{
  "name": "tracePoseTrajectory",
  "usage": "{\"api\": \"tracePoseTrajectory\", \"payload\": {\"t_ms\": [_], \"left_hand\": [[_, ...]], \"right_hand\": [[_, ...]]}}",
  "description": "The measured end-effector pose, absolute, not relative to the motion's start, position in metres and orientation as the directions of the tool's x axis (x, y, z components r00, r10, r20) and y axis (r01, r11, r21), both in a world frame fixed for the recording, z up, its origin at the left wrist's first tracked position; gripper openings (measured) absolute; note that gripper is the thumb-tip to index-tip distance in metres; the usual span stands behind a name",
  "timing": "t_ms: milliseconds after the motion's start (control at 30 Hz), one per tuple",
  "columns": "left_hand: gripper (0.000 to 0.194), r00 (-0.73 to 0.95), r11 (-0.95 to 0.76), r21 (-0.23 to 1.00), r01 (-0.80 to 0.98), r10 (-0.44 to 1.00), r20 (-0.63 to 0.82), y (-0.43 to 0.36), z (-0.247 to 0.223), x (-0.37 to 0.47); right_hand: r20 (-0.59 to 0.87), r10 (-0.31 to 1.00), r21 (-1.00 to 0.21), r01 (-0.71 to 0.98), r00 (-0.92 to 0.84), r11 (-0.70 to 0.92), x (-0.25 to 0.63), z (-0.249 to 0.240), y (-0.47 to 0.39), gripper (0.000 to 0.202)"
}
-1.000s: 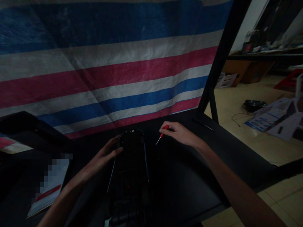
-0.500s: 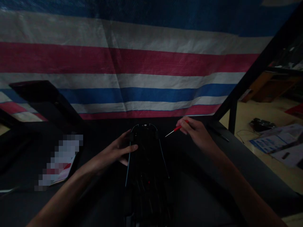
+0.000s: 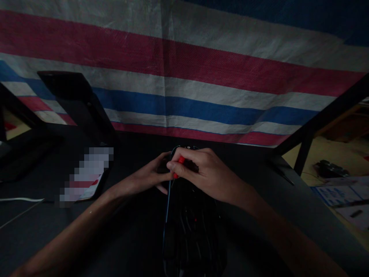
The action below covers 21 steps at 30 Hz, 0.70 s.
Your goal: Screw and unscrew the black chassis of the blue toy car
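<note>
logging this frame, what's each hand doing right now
Left hand: holding the black device by its left edge.
Right hand: closed on the red-handled screwdriver.

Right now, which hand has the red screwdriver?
The right hand: its thumb and fingers pinch the red screwdriver. The left hand is different, because it holds the side of the dark object instead.

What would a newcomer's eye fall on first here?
Probably the striped sheet, spanning the background in red, blue and white. Next, the red tool handle in the right hand, near the middle, over the dark object that the left hand touches at its left edge.
</note>
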<state>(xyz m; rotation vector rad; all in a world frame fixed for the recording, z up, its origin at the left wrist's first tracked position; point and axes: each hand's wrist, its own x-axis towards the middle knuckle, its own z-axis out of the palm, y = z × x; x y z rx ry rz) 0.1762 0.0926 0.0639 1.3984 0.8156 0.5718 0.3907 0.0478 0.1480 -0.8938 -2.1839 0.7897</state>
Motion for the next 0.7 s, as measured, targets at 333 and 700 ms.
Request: {"api": "tracePoseTrajectory", "payload": {"t_ms": [333,700], "left_hand": [[0.082,0.633,0.051,0.994,0.096,0.768,-0.1,0.095,0.059,0.173],[0.06,0.628,-0.067,0.99,0.126,0.778,-0.028,0.095,0.058,0.17]], "right_hand": [[0.345,0.769,-0.553,0.545,-0.538,0.63,0.38,0.145,0.04,0.018],[0.408,0.762,-0.453,0.614,-0.502,0.647,0.368,0.137,0.033,0.021]]}}
